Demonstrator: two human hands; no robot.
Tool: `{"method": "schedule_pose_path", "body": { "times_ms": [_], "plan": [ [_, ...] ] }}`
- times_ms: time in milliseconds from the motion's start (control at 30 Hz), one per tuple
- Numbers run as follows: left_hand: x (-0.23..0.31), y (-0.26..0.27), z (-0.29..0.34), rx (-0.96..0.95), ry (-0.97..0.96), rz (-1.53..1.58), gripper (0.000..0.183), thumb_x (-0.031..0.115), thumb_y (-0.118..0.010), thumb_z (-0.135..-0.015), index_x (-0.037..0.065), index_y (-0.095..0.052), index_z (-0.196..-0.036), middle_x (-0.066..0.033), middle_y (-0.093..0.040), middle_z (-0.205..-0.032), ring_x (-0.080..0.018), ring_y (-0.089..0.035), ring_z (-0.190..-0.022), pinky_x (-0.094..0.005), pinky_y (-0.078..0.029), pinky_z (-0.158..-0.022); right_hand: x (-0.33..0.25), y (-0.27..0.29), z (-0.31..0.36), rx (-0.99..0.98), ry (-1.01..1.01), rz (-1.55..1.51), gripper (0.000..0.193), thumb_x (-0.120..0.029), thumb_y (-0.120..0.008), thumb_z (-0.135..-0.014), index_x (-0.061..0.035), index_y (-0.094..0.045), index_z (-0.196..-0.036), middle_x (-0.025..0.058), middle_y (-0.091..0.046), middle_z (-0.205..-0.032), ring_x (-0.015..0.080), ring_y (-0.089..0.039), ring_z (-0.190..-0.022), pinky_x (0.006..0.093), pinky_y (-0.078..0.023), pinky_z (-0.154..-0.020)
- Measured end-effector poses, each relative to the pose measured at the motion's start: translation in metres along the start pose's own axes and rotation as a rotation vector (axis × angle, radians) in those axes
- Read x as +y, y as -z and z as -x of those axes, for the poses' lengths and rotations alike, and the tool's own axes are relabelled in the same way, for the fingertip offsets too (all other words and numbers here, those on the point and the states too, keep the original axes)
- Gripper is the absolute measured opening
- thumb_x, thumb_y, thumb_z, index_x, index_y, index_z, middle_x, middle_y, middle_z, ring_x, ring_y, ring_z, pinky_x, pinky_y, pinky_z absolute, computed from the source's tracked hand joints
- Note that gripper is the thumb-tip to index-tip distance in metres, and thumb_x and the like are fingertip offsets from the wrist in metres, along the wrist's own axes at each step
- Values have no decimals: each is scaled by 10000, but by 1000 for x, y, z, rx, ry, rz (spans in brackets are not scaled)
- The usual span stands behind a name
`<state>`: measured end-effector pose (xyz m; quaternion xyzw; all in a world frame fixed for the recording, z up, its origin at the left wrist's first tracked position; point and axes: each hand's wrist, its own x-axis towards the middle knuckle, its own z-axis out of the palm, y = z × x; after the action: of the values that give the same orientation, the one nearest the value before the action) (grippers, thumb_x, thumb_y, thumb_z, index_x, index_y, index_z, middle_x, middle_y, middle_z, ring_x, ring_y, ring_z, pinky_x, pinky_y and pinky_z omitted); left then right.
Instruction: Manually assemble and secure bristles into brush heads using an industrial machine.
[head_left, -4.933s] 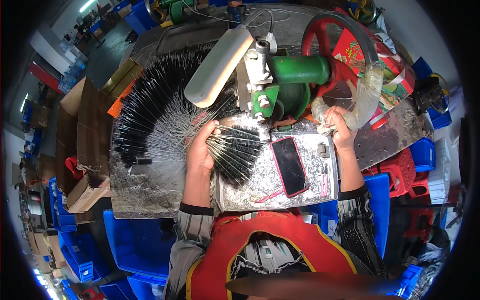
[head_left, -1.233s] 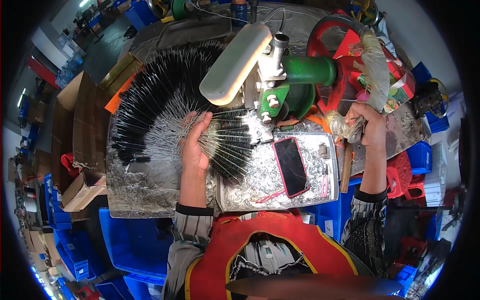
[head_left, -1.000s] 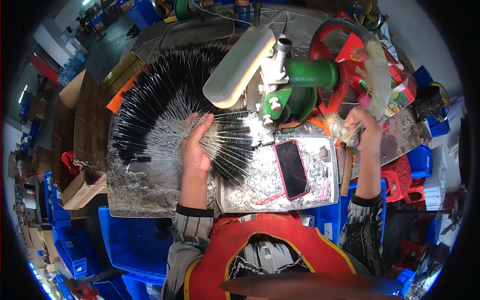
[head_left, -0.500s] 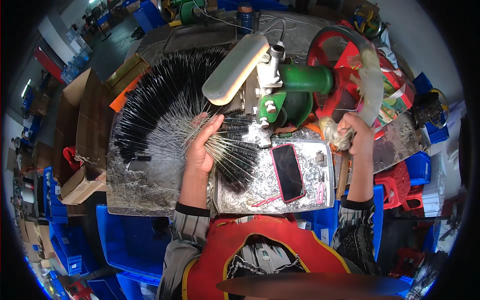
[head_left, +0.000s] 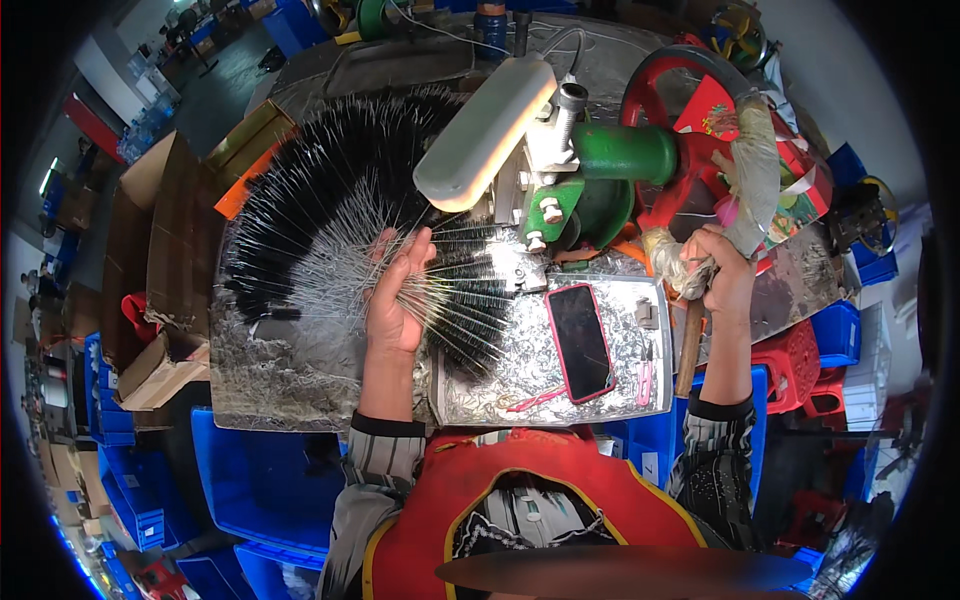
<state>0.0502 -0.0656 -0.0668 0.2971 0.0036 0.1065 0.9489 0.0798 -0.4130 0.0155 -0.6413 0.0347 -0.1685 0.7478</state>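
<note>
On the left of the bench, thin wire brushes with black bristles fan out in a broad ring. Their pale wire stems cross toward the middle. My left hand is among these stems, thumb in front and fingertips showing behind; wires pass between them and partly hide the fingers. On the right, my right hand is closed round the wrapped handle of a red handwheel. That wheel joins a green machine with bolts and a small metal block. Several bristle ends lie close to the block.
A lit lamp hangs over the machine. A metal tray in front holds a phone and small pink-handled snips. Cardboard boxes stand left; blue bins sit below the bench edge. Red stools are at right.
My left hand has shifted slightly left and lower; its fingertips now rise behind the wires. My right hand stays on the handle, with the wheel turned a little. The view has shifted slightly.
</note>
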Motion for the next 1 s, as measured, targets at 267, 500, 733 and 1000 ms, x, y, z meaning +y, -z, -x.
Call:
{"method": "schedule_pose_path", "body": {
  "times_ms": [267, 500, 733, 1000],
  "plan": [
    [-6, 1, -3, 36, 18, 0, 372, -6, -481, -805, 18, -356, -1154, -218, -495, -1098, -302, -434, -1133, -385, -334, -976, -16, 0, 0, -89, -86, 18, 108, -91, -585, -692, 16, -576, -707, 78, -547, -563, 154, -526, -472, 273, -413, -444],
    [-4, -4, -4, 29, 14, -24, 376, -22, -484, -798, 9, -356, -1151, -221, -500, -1090, -306, -438, -1128, -387, -331, -978, -7, 6, -4, -111, -51, -34, 90, -75, -573, -695, 15, -580, -690, 80, -547, -558, 158, -520, -466, 278, -410, -444],
    [-2, -4, -4, 45, 29, -47, 367, -25, -482, -800, 9, -363, -1145, -223, -502, -1084, -303, -448, -1119, -382, -337, -978, -15, 2, -4, -74, -79, 36, 101, -75, -573, -695, 26, -577, -691, 85, -548, -560, 156, -527, -481, 280, -413, -449],
    [-1, -8, -5, 55, 34, -66, 397, -29, -489, -797, 3, -337, -1162, -228, -486, -1091, -295, -450, -1118, -369, -373, -953, -8, 5, -3, -74, -24, 17, 122, -84, -551, -717, 32, -560, -681, 85, -543, -577, 151, -507, -474, 271, -404, -449]
  ]
}}
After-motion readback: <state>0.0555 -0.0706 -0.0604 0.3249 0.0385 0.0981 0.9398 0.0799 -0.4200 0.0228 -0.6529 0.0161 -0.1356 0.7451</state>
